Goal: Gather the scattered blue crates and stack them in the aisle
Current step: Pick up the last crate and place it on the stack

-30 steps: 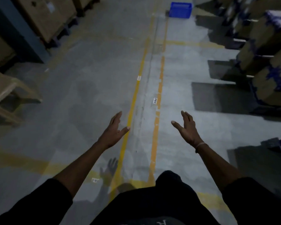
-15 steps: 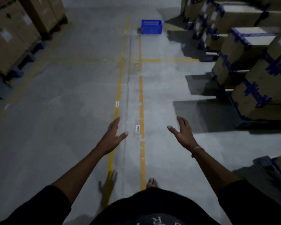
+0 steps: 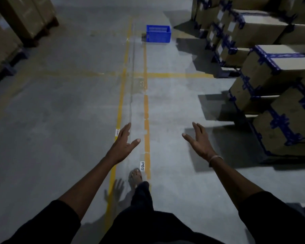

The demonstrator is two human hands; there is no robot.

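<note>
Ahead, down the aisle: one blue crate (image 3: pixel 158 34) upright on the concrete floor (image 3: pixel 60 120), just right of the two yellow lines (image 3: pixel 145 106), well apart from both hands. Left hand (image 3: pixel 122 144) and right hand (image 3: pixel 199 141) outstretched, fingers straight, holding nothing. Taped cartons (image 3: pixel 271 67) stacked along the right.

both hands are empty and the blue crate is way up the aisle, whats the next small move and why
Probably keep walking forward along the yellow floor lines toward the blue crate. It sits on the floor far ahead, well out of reach, and both the left hand and right hand are held out open with nothing in them.
</note>
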